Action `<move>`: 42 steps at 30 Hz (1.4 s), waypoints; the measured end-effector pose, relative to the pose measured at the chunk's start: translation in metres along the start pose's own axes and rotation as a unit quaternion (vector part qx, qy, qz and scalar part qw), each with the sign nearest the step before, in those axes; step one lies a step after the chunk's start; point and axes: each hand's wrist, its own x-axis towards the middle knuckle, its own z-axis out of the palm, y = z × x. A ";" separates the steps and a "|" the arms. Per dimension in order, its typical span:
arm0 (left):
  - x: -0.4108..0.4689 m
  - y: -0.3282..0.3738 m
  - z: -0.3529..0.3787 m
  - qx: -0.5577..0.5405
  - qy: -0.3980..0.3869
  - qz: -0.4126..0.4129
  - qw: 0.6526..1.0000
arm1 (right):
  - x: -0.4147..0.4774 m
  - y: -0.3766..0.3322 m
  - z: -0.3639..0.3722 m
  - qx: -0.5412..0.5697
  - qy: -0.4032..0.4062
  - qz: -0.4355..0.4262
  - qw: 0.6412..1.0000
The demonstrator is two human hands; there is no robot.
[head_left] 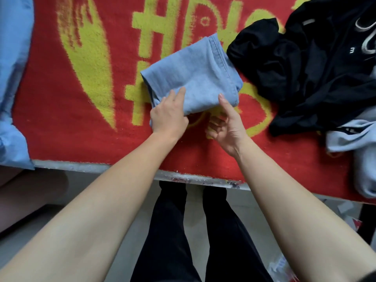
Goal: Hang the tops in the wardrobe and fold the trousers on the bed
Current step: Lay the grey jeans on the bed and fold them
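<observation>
The folded light-blue trousers [195, 72] are lying on the bed [61, 129], directly beyond both hands, long axis running from near-left to far-right. The left hand [168, 117] is pressing the near-left corner with straight fingers. The right hand [225, 123] is sitting at the near edge, thumb touching the fabric, fingers curling on nothing. No wardrobe or container is showing. Black garments [305, 68] are lying heaped just beside the trousers' right end.

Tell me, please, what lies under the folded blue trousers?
The folded blue trousers lie on the red and yellow blanket. Whether anything else lies beneath them is hidden.
</observation>
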 end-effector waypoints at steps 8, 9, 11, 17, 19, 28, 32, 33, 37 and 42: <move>-0.009 -0.018 -0.007 -0.212 -0.195 0.083 0.954 | 0.027 -0.026 0.020 0.074 0.140 -0.082 0.984; -0.007 -0.021 -0.011 -0.295 -0.139 0.041 0.944 | 0.024 -0.029 0.014 0.062 0.141 -0.081 0.985; 0.001 -0.025 -0.018 -0.405 -0.026 -0.052 0.912 | 0.015 -0.034 0.000 0.063 0.103 -0.073 0.990; 0.016 -0.008 -0.045 -0.599 -0.185 -0.150 0.764 | -0.031 -0.051 -0.052 -0.024 -0.023 -0.035 0.999; 0.002 0.006 -0.049 -0.654 -0.263 -0.116 0.700 | -0.047 -0.056 -0.069 -0.064 -0.062 -0.012 0.996; -0.115 0.035 -0.099 -0.698 -0.237 -0.116 0.666 | -0.135 -0.084 -0.085 -0.163 -0.095 -0.056 0.980; -0.171 0.030 -0.150 -0.728 -0.074 -0.157 0.663 | -0.184 -0.094 -0.044 -0.186 -0.166 -0.100 0.963; -0.186 0.025 -0.162 -0.735 -0.033 -0.167 0.656 | -0.197 -0.094 -0.032 -0.191 -0.184 -0.106 0.958; -0.254 0.002 -0.200 -0.754 0.113 -0.190 0.619 | -0.241 -0.079 0.013 -0.222 -0.259 -0.121 0.932; -0.356 -0.027 -0.239 -0.754 0.257 -0.208 0.568 | -0.316 -0.047 0.064 -0.326 -0.345 -0.180 0.861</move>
